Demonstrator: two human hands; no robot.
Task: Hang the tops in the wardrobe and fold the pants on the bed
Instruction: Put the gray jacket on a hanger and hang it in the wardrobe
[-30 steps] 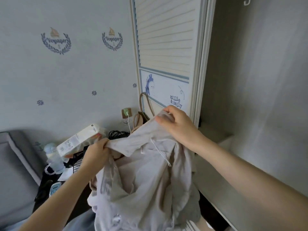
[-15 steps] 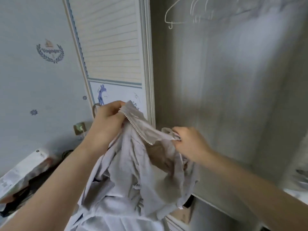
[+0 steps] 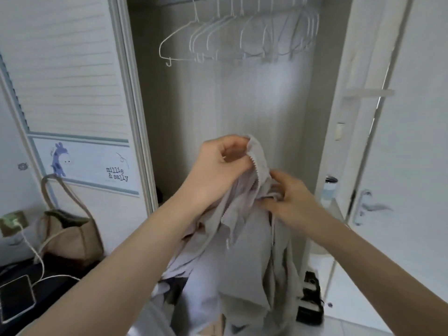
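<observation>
Fingers of both hands pinch a soft, crumpled grey top (image 3: pixel 244 258).

A tan tote bag (image 3: pixel 72 235) with long looped handles stands at about eight o'clock against the wall, beside a green plug (image 3: pixel 11 224) in a wall socket whose white cable (image 3: pixel 36 258) runs down to a phone (image 3: pixel 15 298) lying on the dark bench (image 3: pixel 55 294) at the lower left. Just above the bag, a giraffe sticker (image 3: pixel 59 162) and the words "millie & sally" mark a white panel. At three o'clock a silver door handle (image 3: pixel 368 207) sticks out from a white door (image 3: pixel 417 166), with a small dark-lidded cup (image 3: pixel 329 189) on a ledge just left of it.
</observation>
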